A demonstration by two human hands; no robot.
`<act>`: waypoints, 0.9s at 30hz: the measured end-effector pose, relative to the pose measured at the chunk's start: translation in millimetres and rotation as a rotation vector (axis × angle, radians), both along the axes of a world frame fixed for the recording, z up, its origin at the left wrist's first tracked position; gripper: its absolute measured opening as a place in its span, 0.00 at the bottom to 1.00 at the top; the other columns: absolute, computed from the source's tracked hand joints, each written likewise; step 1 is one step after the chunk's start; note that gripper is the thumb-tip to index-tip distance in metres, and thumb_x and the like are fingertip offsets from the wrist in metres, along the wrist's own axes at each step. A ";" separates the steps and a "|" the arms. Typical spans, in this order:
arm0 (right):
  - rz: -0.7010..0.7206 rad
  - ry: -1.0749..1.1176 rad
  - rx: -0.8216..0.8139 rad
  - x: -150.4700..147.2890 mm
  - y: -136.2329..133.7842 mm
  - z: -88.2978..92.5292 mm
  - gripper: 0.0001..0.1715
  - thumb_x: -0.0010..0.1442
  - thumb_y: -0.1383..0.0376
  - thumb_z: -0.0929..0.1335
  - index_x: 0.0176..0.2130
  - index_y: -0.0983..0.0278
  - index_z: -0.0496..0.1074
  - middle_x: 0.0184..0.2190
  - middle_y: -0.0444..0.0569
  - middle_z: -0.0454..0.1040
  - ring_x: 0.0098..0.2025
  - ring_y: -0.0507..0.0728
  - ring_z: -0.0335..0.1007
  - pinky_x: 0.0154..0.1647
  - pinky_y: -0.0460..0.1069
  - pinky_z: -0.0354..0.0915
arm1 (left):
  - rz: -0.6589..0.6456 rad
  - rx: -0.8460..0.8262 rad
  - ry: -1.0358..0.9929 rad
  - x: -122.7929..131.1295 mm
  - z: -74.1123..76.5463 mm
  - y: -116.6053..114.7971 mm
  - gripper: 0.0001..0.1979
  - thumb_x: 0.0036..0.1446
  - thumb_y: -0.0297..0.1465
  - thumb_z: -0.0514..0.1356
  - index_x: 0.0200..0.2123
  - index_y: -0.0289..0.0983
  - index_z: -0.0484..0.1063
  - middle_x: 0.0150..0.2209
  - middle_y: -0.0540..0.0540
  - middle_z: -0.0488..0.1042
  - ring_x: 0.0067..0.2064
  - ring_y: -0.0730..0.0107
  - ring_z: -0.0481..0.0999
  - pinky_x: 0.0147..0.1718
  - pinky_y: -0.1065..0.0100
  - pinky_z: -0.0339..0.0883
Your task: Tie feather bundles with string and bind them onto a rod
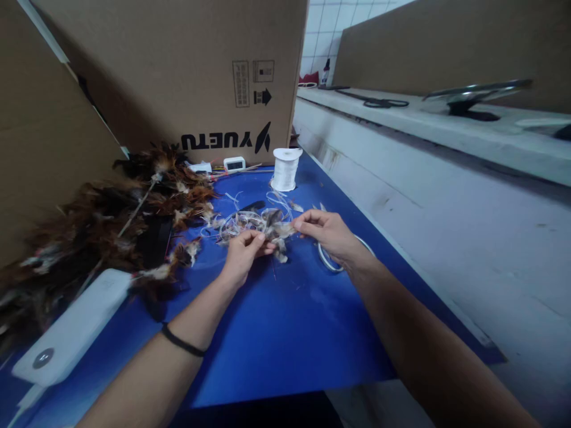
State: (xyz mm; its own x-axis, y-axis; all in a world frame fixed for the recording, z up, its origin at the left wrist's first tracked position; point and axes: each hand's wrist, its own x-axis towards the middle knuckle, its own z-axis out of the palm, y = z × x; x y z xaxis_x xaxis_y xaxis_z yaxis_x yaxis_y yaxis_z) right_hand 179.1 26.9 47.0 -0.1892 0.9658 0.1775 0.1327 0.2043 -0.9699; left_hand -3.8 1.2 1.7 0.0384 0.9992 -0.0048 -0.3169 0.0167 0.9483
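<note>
My left hand [244, 249] pinches a small bundle of brown and grey feathers [273, 228] above the blue table top [285, 333]. My right hand [328, 233] is closed in a pinch at the right end of the same bundle, fingertips at a thin white thread. Loose loops of that white thread [243, 221] trail to the left and back toward a white thread spool [285, 169] standing upright behind the hands. A black band sits on my left wrist.
A large heap of dark brown feathers [111, 220] lies at left. A white flat device [74, 330] is at the near left. Cardboard boxes [191, 71] stand behind. A small white gadget [234, 163] sits by the box. A white ring [328, 261] lies under my right wrist. A grey ledge [446, 196] runs along the right.
</note>
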 end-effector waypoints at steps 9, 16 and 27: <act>0.050 0.233 -0.192 3.3 1.0 2.0 0.10 0.45 0.63 0.71 0.24 0.66 0.68 0.28 0.47 0.72 0.31 0.51 0.67 0.29 0.46 0.63 | 0.149 0.043 0.061 -2.3 6.9 0.7 0.15 0.45 0.38 0.63 0.29 0.32 0.68 0.38 0.43 0.73 0.20 0.77 0.72 0.19 0.72 0.69; 0.162 0.350 -0.278 0.5 -1.7 2.4 0.09 0.47 0.64 0.70 0.26 0.66 0.66 0.25 0.44 0.70 0.28 0.50 0.67 0.28 0.47 0.64 | -0.189 0.024 0.016 8.6 12.6 -15.5 0.14 0.47 0.38 0.62 0.29 0.32 0.67 0.27 0.45 0.74 0.21 0.74 0.73 0.20 0.72 0.69; 0.123 0.229 -0.294 -4.8 -4.0 -2.3 0.12 0.43 0.65 0.72 0.31 0.65 0.70 0.26 0.44 0.71 0.27 0.49 0.67 0.26 0.46 0.65 | -0.190 -0.001 -0.032 7.8 8.9 -11.1 0.12 0.49 0.36 0.61 0.28 0.31 0.69 0.25 0.46 0.74 0.26 0.74 0.75 0.29 0.71 0.71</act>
State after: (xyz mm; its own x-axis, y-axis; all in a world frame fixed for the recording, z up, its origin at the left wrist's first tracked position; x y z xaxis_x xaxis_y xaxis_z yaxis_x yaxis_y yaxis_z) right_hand 174.3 22.9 44.7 -0.2941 0.9543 -0.0525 -0.1020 -0.0859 -0.9911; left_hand 4.0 -10.0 10.5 0.2261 0.9741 -0.0013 -0.3383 0.0798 0.9376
